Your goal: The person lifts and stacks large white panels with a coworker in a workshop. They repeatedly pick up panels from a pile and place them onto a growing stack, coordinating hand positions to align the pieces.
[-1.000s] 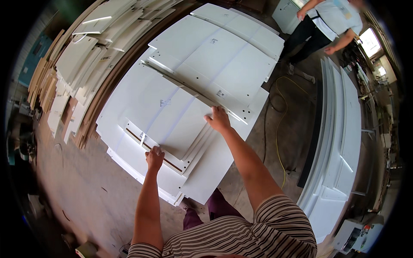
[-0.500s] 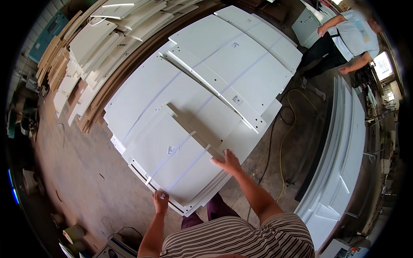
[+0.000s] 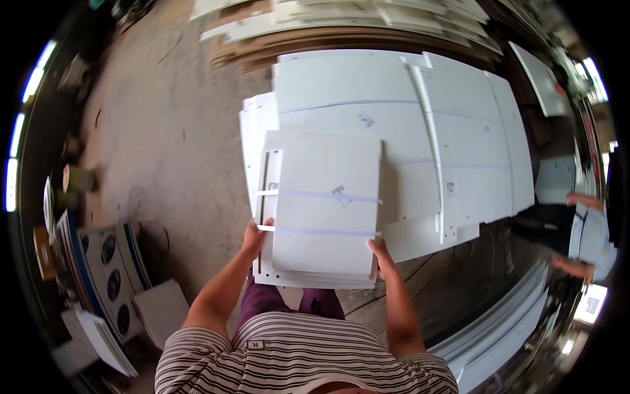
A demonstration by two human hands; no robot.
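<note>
I hold a small stack of white panels (image 3: 326, 207) lifted in front of me, my left hand (image 3: 254, 238) closed on its left edge and my right hand (image 3: 380, 257) closed on its lower right corner, fingers of both tucked underneath and out of sight. The top panel carries two pale stripes and a small grey mark; how many panels lie under it I cannot tell, only thin edges and a slotted strip showing at the left and bottom. The stack covers part of the large pile of white boards (image 3: 420, 125) spread below and beyond it, a narrow white rail (image 3: 430, 144) running across that pile. Bare concrete floor (image 3: 164, 131) opens to my left, roomy up to a leaning set of printed sheets (image 3: 108, 269) and a loose board (image 3: 161, 308). Behind the pile, stacked boards (image 3: 341, 20) are cut off by the frame's top. At the right rim another person (image 3: 587, 240) bends near more white panels (image 3: 505, 335), blurred and partly cropped.
</note>
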